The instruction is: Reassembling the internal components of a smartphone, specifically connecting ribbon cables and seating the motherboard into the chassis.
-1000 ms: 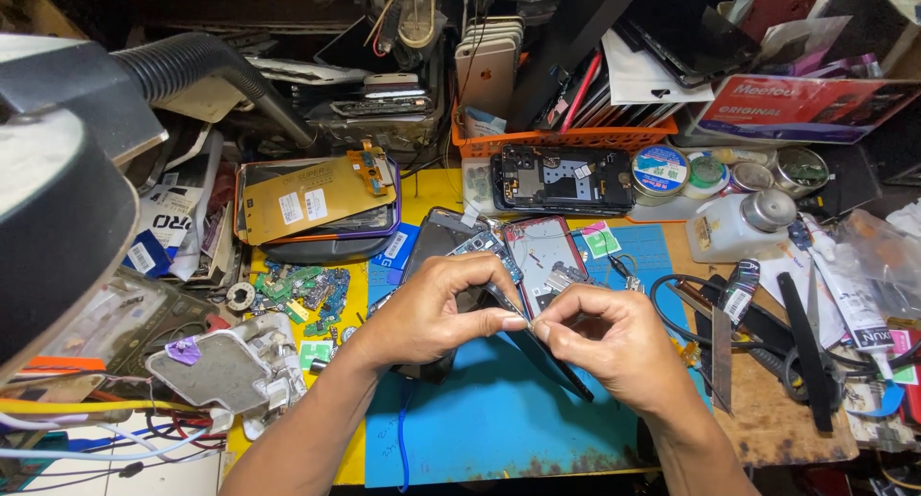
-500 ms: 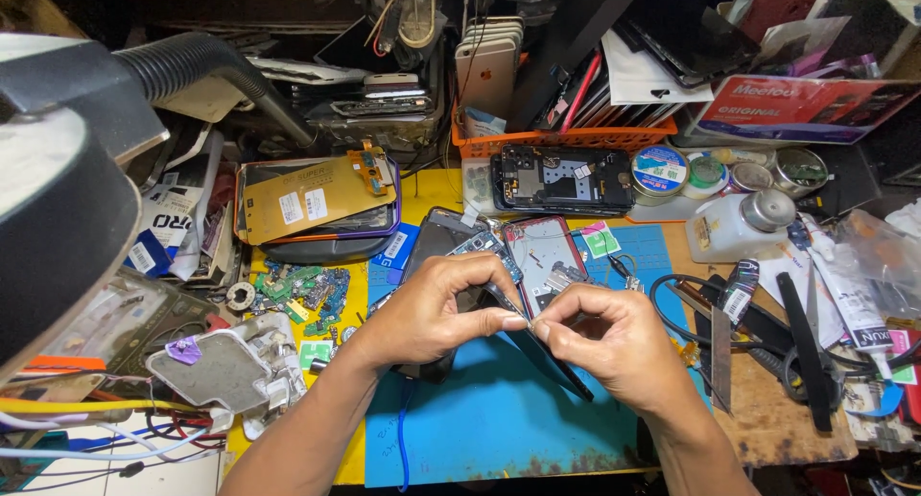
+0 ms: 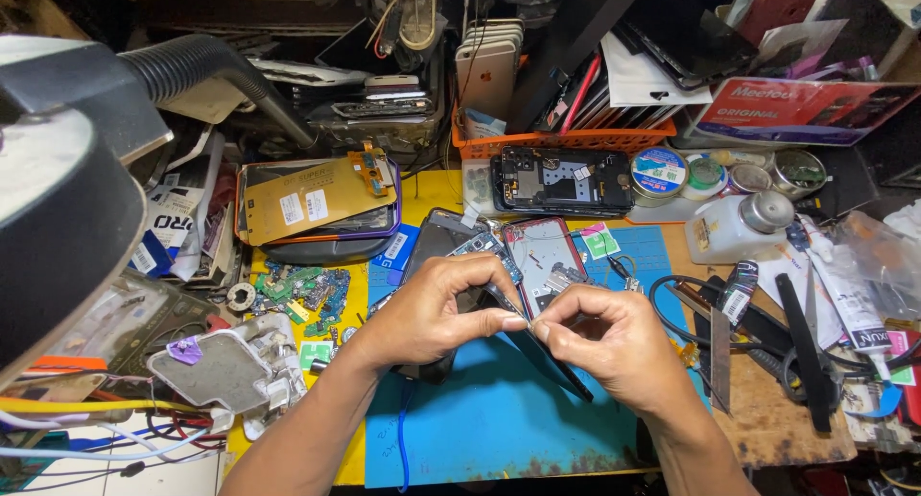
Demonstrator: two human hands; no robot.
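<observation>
Being pinched between both sets of fingertips over the blue mat (image 3: 499, 410), a tiny part (image 3: 526, 321) is being steadied by the left hand (image 3: 432, 314) and right hand (image 3: 604, 338), probably for control, just near the opened phone (image 3: 542, 256). Dark tweezers (image 3: 561, 366) are being kept right beneath.

A flat gold screen panel (image 3: 312, 200) with small white labels lay at the upper left of the tabletop, on a dark, orange-edged one. A red-and-white package (image 3: 801, 107) leaned at the upper right — long and flat. Just below it stood a white bottle (image 3: 734, 229) bearing a small label, with a round blue-and-white tin (image 3: 659, 169) to its left. A green-and-pink sticker (image 3: 601, 240) lay on the blue mat — beside an opened red-framed phone (image 3: 544, 256).
</observation>
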